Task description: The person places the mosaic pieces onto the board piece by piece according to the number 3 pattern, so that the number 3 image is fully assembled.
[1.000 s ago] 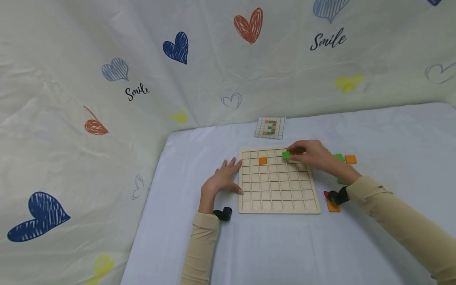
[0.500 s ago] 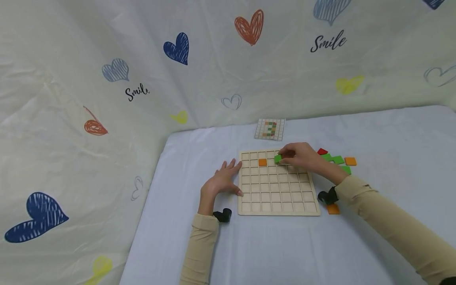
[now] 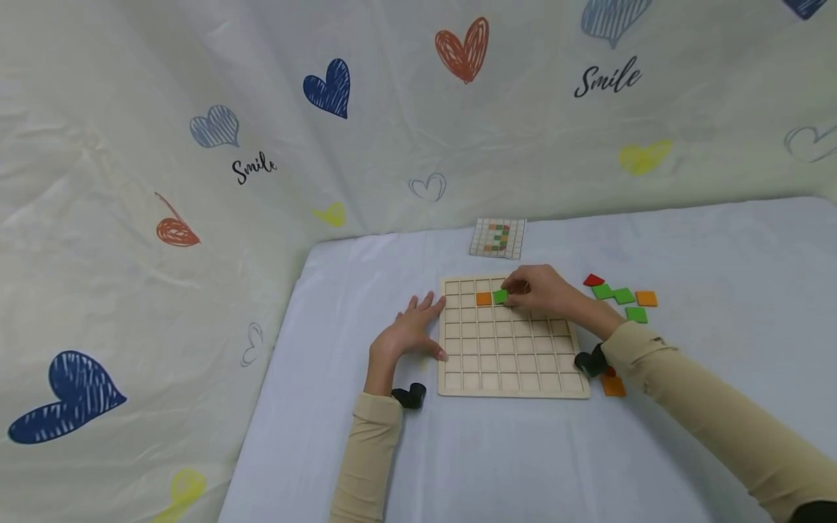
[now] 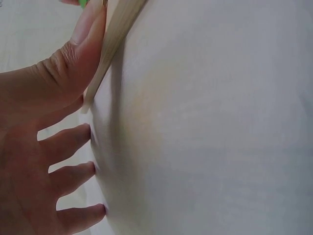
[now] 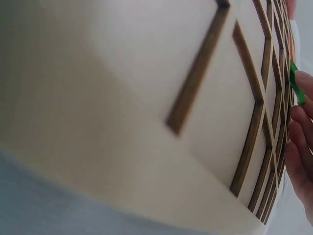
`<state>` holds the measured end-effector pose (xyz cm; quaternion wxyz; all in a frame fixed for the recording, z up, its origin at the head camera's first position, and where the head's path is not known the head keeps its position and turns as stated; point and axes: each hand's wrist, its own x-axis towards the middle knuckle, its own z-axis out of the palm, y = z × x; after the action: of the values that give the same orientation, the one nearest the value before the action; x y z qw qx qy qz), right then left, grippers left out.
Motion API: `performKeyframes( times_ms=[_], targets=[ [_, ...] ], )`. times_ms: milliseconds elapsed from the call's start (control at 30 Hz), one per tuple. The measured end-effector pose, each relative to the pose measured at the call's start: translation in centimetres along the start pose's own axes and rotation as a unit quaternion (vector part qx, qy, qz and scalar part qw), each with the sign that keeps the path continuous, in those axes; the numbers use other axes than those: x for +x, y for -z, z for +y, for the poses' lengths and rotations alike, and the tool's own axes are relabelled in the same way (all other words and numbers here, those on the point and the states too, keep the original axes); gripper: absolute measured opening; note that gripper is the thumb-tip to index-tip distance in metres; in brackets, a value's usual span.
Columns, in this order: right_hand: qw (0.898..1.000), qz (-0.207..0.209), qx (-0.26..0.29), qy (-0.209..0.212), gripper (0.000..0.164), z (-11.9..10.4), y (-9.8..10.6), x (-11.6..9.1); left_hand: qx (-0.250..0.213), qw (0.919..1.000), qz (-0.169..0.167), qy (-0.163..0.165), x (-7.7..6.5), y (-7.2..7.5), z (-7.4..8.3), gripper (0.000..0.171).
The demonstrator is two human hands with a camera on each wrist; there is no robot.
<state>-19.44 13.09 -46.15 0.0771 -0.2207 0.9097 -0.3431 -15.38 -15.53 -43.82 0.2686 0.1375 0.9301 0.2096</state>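
Note:
A wooden grid board (image 3: 484,361) lies on the white-covered table, with an orange square tile (image 3: 483,298) in a cell of its second row. Just right of that tile, my right hand (image 3: 539,288) pinches a green square tile (image 3: 500,296) between thumb and fingers, at the neighbouring cell. The right wrist view catches the green tile (image 5: 295,81) at its right edge, tilted against the grid. My left hand (image 3: 410,328) rests with spread fingers at the board's left edge. In the left wrist view the thumb (image 4: 80,54) touches the board's side while other fingertips meet the cloth.
A pattern card (image 3: 498,238) with coloured squares lies behind the board. To the right are several loose tiles: a red piece (image 3: 593,280), green tiles (image 3: 636,314) and orange tiles (image 3: 647,298). Another orange tile (image 3: 613,386) lies near the board's lower right, beside a partly hidden red piece.
My right hand has moved left across the board with the green tile, from the upper right to beside the orange tile. My left hand has stayed at the board's edge.

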Motion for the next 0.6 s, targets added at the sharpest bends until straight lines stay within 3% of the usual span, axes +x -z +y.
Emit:
performKeyframes(
  times_ms=[233, 600],
  targets=[
    [0.999, 0.005, -0.04, 0.033, 0.02, -0.13, -0.25, 0.31, -0.007, 1.0, 0.004, -0.004, 0.08, 0.0, -0.11, 0.111],
    [0.998, -0.02, -0.06, 0.015, 0.024, -0.75, -0.07, 0.56, -0.012, 0.9999, 0.003, 0.001, 0.12, -0.09, -0.17, 0.111]
  ],
)
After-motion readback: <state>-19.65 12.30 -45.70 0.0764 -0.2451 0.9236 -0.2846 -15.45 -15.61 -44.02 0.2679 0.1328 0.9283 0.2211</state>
